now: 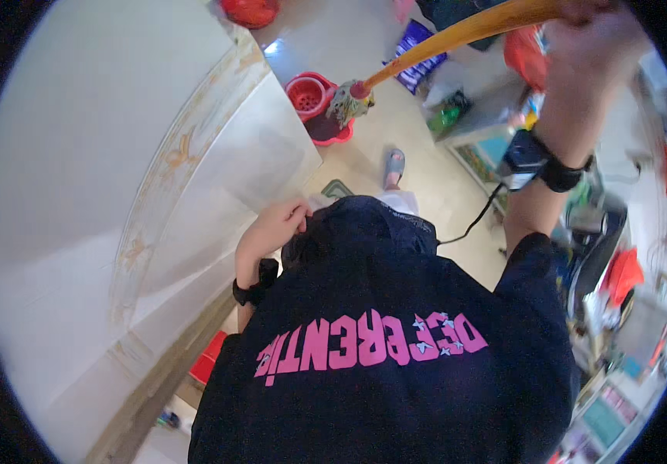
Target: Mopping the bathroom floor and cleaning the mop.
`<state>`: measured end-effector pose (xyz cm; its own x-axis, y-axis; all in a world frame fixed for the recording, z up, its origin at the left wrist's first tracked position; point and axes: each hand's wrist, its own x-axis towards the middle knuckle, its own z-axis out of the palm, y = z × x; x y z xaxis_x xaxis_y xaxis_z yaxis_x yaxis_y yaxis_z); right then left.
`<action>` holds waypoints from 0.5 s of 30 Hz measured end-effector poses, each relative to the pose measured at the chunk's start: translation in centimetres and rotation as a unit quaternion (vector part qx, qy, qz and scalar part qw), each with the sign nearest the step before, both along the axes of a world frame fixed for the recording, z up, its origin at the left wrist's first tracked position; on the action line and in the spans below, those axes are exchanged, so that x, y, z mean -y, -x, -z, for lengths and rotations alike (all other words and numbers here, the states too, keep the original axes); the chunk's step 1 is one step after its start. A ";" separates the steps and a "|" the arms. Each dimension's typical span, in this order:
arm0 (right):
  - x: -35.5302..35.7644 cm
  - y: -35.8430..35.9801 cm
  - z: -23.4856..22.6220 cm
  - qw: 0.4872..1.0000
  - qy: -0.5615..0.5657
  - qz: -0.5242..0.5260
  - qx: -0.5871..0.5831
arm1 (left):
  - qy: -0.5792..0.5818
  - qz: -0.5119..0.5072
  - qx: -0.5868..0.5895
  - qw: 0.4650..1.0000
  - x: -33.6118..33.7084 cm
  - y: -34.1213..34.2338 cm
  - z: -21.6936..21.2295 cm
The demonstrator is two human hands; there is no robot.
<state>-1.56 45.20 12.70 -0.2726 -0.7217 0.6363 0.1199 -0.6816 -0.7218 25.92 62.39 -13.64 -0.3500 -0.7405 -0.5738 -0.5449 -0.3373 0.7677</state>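
Observation:
My right hand (592, 31), raised at the far right and blurred, is closed around the upper part of a mop's yellow-brown wooden handle (465, 32). The handle slants down to the left. Its grey-green stringy mop head (342, 107) is at the edge of a red mop bucket (336, 138) that has a round perforated wringer basket (307, 94) and dark water inside. My left hand (278, 226) is beside my black shirt at the waist, its fingers curled in against the cloth. Whether it grips anything is hidden.
A white tiled wall (155, 139) with a floral border runs along my left. My slippered foot (394, 166) stands on the pale floor. Purple packaging (418, 58) and a green bottle (448, 114) lie farther off. Cluttered shelves (604, 402) line the right. A red bag (250, 11) is at the top.

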 end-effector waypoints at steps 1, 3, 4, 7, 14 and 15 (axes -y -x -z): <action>2.4 0.1 1.6 0.999 -0.032 0.001 0.011 | -0.014 -0.040 0.005 0.999 0.9 0.5 0.8; 7.8 0.4 5.4 0.997 -0.072 -0.013 0.015 | 0.040 -0.089 -0.050 0.994 2.1 3.0 2.0; 10.6 -0.1 8.0 0.995 -0.091 -0.039 0.027 | 0.035 -0.124 -0.039 0.991 2.6 3.9 2.0; 16.7 -0.1 16.8 0.980 -0.158 -0.119 0.033 | -0.015 -0.194 0.005 0.981 3.9 7.0 -0.3; 26.7 -4.8 36.7 0.898 -0.319 -0.171 -0.249 | 0.232 -0.358 0.070 0.902 16.1 15.8 -5.1; 27.3 -5.6 38.7 0.890 -0.309 -0.172 -0.289 | 0.254 -0.394 0.065 0.881 18.4 16.4 -5.8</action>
